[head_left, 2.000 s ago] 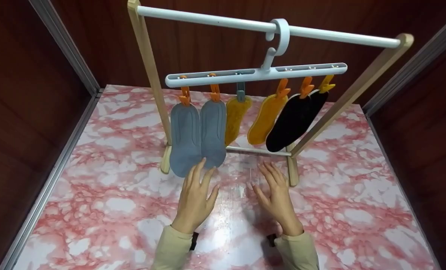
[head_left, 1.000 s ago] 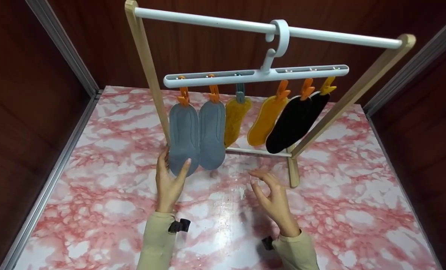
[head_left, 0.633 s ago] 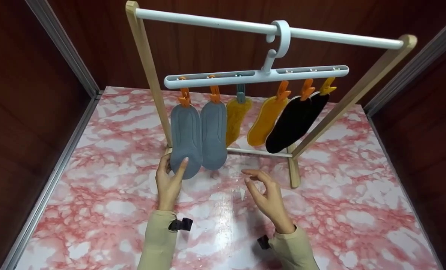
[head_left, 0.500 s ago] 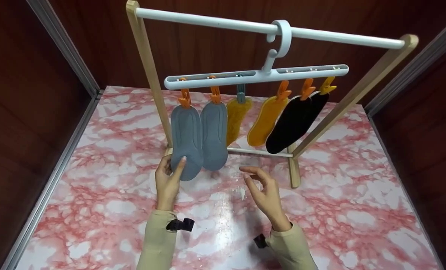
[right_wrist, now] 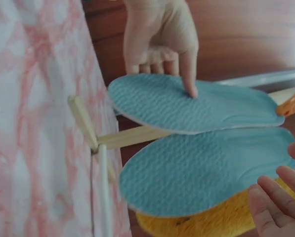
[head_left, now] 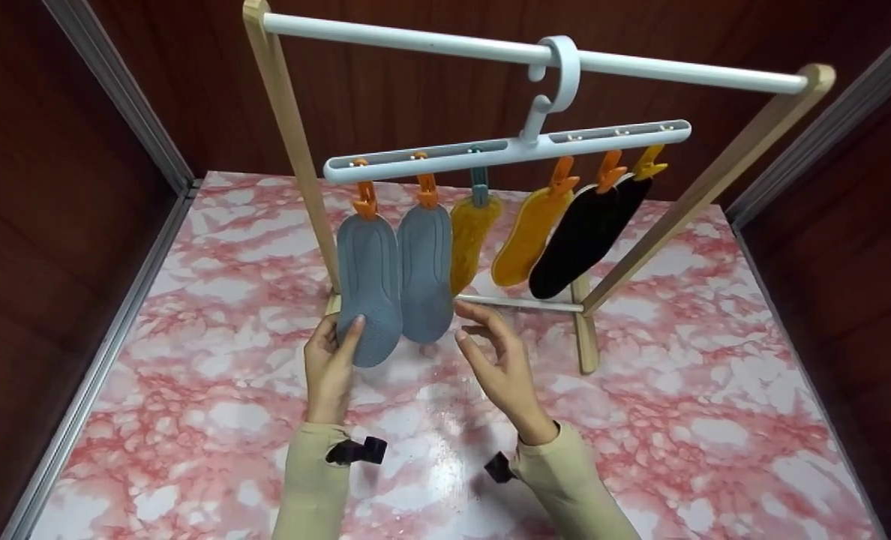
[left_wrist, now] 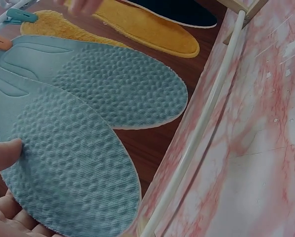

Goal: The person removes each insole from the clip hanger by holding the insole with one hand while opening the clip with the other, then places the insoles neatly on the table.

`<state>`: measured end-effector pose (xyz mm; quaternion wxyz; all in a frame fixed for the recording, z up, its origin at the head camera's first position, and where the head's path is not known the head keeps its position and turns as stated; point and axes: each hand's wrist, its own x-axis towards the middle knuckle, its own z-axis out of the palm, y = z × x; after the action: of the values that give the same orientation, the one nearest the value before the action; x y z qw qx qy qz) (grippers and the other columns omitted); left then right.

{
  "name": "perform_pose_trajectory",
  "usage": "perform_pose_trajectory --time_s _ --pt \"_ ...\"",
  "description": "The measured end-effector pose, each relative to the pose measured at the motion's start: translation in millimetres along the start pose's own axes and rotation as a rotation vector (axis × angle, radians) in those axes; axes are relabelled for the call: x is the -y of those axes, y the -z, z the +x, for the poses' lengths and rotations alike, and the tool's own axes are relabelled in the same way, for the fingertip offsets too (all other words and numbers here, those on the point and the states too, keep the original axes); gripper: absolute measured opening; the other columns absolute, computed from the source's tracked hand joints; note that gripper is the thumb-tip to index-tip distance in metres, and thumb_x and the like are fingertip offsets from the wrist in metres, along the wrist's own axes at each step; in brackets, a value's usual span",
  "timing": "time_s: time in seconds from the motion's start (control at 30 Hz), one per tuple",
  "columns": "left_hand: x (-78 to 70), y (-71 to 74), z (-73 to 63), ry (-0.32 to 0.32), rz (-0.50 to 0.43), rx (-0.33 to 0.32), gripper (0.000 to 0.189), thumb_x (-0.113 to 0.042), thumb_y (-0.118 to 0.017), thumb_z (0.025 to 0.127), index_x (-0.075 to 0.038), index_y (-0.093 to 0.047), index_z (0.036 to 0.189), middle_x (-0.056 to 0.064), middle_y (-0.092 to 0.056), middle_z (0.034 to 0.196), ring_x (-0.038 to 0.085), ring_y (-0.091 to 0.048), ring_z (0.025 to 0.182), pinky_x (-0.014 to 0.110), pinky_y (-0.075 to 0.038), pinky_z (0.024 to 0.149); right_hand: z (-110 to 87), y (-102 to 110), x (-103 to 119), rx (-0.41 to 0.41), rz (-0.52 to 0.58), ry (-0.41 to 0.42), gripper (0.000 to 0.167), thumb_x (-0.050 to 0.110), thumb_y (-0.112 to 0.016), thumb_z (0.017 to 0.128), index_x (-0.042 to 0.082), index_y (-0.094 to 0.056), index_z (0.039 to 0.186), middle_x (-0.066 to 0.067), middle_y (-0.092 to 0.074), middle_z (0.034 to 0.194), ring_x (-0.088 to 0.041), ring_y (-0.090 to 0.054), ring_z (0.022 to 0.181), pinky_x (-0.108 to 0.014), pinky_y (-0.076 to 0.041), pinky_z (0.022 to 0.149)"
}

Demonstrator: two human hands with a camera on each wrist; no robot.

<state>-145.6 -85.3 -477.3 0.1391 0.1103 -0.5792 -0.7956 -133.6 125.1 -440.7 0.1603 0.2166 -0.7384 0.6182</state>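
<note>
And here's the left hand [head_left: 328,375] with the left gray-blue insole [head_left: 369,285] pinched near its lower end, thumb on the near face! That insole hangs at the far left of the white hanger [head_left: 530,148], from an orange clip [head_left: 365,201], and it's a handsome one: rounded end, pale rim, a field of little bumps below, smooth grooved lines above. Its twin, the second gray-blue insole [head_left: 424,277], hangs just to the right, and the right hand [head_left: 502,364] sits beside its lower edge, thumb and fingers parted, grasping nothing; whether a fingertip touches, I can't tell. Now the tricky sightlines: the left fingers disappear behind their insole, the left wrist view crops that insole's top, and the right hand shows there only as a blur. Farther back, the left yellow insole [head_left: 472,244] is partly covered by the gray-blue pair.
</note>
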Motion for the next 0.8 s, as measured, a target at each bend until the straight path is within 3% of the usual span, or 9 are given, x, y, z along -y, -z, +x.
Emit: perform_pose_trajectory --time_s 0.37,0.6,0.8 --pt "-1.3 2.0 -2.0 0.006 -0.014 -0.018 0.018 -0.004 -0.066 0.088 0.007 -0.062 0.102 0.005 -0.066 0.090 0.015 -0.062 0.087 0.027 -0.048 0.080 38.0 -15 24 0.124 -0.013 0.095 0.044 0.003 -0.061 0.091 -0.001 -0.052 0.134 -0.016 -0.055 0.135 -0.023 -0.054 0.124 -0.037 -0.046 0.099" --pt "-1.0 4.3 -2.5 -0.013 0.050 -0.033 0.018 -0.004 -0.068 0.087 0.007 -0.063 0.101 0.003 -0.067 0.087 0.012 -0.063 0.084 0.024 -0.049 0.077 62.8 -28 45 0.198 0.016 0.191 0.054 0.001 -0.061 0.091 -0.005 -0.042 0.141 -0.020 -0.043 0.145 -0.022 -0.042 0.135 -0.037 -0.038 0.108" --pt "1.4 4.4 -4.4 -0.002 0.023 -0.014 0.016 -0.003 -0.068 0.087 0.008 -0.063 0.098 0.001 -0.065 0.083 0.011 -0.062 0.079 0.024 -0.048 0.073 80.8 -37 56 0.225 0.044 0.212 0.058 0.001 -0.059 0.092 -0.007 -0.034 0.144 -0.020 -0.036 0.150 -0.022 -0.035 0.140 -0.035 -0.030 0.113"
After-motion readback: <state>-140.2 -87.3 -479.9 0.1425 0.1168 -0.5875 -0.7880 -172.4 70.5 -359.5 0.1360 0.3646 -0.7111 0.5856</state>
